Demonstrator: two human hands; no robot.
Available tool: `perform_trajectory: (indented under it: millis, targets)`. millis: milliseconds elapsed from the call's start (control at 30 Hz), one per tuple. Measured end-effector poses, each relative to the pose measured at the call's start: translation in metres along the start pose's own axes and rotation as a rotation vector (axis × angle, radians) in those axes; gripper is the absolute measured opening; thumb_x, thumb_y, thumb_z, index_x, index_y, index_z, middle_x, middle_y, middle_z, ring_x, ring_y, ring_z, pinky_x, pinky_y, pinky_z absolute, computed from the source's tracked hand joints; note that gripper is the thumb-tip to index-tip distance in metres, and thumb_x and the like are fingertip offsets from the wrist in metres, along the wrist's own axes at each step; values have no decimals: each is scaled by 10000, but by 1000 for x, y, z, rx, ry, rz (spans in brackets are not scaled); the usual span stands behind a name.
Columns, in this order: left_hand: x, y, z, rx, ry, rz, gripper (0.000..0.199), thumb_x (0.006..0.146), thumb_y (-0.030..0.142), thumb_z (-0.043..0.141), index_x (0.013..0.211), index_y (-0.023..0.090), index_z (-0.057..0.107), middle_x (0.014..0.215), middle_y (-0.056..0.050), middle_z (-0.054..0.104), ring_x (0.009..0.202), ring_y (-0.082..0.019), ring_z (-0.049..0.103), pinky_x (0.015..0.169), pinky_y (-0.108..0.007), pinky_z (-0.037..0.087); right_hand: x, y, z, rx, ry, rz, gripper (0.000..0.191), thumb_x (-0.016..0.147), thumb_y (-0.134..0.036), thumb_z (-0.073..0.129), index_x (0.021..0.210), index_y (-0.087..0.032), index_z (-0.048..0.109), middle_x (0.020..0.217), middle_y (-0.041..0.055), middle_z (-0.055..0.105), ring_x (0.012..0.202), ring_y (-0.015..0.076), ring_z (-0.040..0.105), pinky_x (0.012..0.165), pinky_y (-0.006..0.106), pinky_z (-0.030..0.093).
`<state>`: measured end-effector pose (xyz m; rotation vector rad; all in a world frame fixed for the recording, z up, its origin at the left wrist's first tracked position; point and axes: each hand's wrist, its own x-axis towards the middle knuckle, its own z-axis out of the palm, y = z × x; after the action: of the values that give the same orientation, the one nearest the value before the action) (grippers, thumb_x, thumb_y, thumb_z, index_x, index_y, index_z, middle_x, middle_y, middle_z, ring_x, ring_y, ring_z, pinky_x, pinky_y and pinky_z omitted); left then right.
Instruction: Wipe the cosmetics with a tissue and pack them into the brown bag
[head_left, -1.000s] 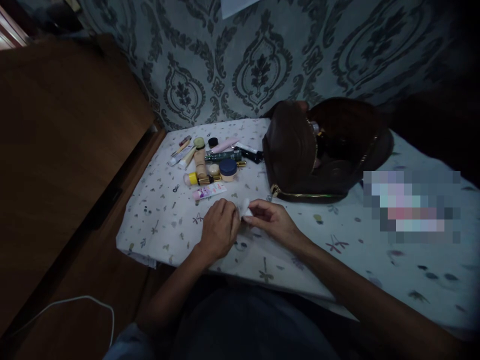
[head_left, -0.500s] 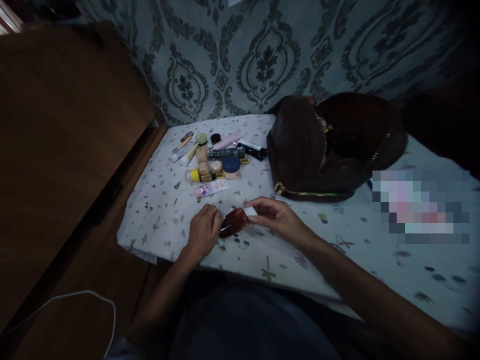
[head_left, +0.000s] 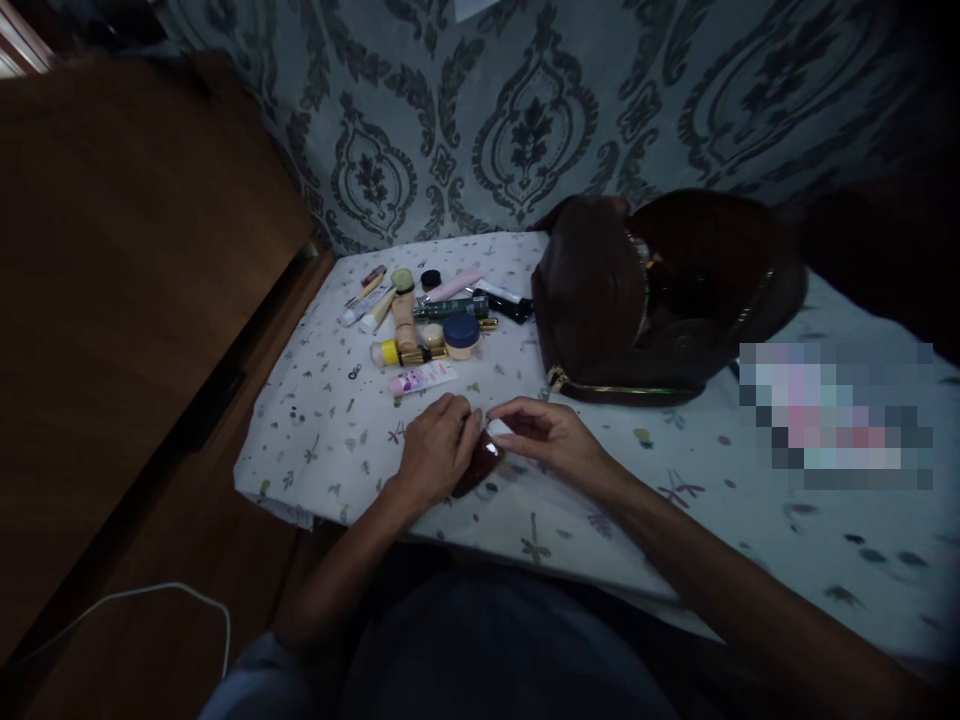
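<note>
A glossy amber-brown bottle (head_left: 478,472) lies tilted low over the cloth near the table's front edge, its upper part mostly covered by my fingers. My left hand (head_left: 441,448) is closed, with bent fingers over the bottle's left side and top. Between the thumb and fingertips of my right hand (head_left: 551,433) is the white cap (head_left: 499,429) at the bottle's upper end. Whether the cap is still joined to the bottle is hidden. Just beyond my left hand lies a white and pink tube (head_left: 424,378).
Several cosmetics stand behind, among them a blue-lidded jar (head_left: 461,336), a beige tube (head_left: 404,322) and a yellow-collared bottle (head_left: 386,352). An unzipped brown bag (head_left: 592,300) sits at the right. Left of the table is a wooden cabinet (head_left: 150,250); a white cable (head_left: 176,585) hangs below.
My left hand has moved right, from the bottle's left end to over its top, near my right fingertips. The bottle is now more covered and tilted more steeply. My right hand keeps its pinch.
</note>
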<state>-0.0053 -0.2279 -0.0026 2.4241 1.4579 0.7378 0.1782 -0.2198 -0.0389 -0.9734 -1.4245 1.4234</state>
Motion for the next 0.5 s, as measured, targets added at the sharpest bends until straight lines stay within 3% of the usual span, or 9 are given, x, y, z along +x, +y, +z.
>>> perform_trajectory:
  millis: [267, 500]
  targets:
    - [-4, 2, 1, 31, -106, -14, 254, 1011, 324, 352, 898, 204, 545, 853, -28, 610, 809, -174, 582, 743, -288, 437, 0, 1, 1, 12, 1, -9, 359, 693, -454, 790, 895, -179, 678, 883, 37, 689, 828, 174, 636, 800, 322, 524]
    - [-22, -15, -1, 3, -122, -126, 345, 1023, 334, 302, 782, 206, 512, 758, -9, 587, 724, -163, 571, 682, -277, 395, 1, 0, -2, 3, 52, -40, 328, 727, -457, 762, 882, -182, 672, 878, 38, 680, 825, 175, 630, 798, 328, 520]
